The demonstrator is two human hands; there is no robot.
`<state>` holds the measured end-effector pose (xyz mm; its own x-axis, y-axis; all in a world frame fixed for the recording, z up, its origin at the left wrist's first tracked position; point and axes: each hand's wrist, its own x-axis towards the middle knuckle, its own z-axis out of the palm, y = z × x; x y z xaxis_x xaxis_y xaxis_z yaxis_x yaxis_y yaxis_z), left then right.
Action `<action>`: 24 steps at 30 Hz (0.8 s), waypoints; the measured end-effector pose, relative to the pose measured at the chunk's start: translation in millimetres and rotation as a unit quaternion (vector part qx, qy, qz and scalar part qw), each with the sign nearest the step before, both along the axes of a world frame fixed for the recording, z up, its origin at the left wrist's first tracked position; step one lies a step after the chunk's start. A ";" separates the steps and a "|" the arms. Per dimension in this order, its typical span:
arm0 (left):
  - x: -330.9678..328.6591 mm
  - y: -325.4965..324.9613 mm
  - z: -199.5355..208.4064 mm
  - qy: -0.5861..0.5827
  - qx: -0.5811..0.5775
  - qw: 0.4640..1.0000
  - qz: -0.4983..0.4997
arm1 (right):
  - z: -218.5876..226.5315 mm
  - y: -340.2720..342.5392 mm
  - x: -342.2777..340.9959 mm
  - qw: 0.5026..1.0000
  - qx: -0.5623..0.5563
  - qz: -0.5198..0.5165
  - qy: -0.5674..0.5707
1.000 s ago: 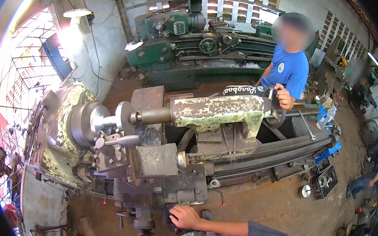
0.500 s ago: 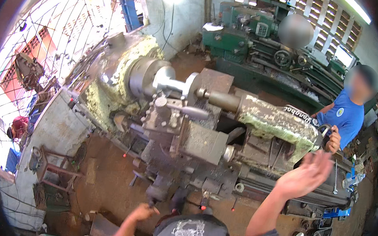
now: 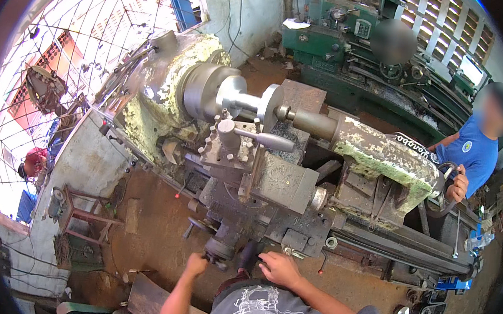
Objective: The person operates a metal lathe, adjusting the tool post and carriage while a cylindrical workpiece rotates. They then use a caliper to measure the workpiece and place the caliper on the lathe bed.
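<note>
Left hand (image 3: 197, 264) grips the crank (image 3: 219, 249), forearm raised; right hand (image 3: 280, 269) slants leftward, its fingers' hold indiscernible.

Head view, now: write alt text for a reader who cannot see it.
A person's left hand is at a dark handle on a worn lathe, with the right hand nearby. A shiny metal workpiece sits between chuck and tailstock. At right, a co-worker in a blue shirt has a hand on the tailstock handwheel; a green machine stands behind.

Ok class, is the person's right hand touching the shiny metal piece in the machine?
No, the right hand is just in front of the gray shirt, clearly apart from the shiny metal piece.
</note>
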<state>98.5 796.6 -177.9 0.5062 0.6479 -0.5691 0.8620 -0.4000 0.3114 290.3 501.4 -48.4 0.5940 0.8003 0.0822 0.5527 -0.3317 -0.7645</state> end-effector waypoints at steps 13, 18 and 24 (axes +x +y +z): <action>14.8 -22.0 35.2 0.043 -0.053 0.993 -0.093 | -13.7 3.9 -6.4 0.987 0.032 -0.051 -0.149; 0.4 -4.2 49.3 0.035 -0.215 0.976 -0.026 | -11.0 3.9 -4.6 0.988 0.041 -0.048 -0.138; 5.8 -22.4 38.0 -0.160 -0.100 0.977 -0.104 | -12.0 0.9 -4.6 0.989 0.033 -0.023 -0.141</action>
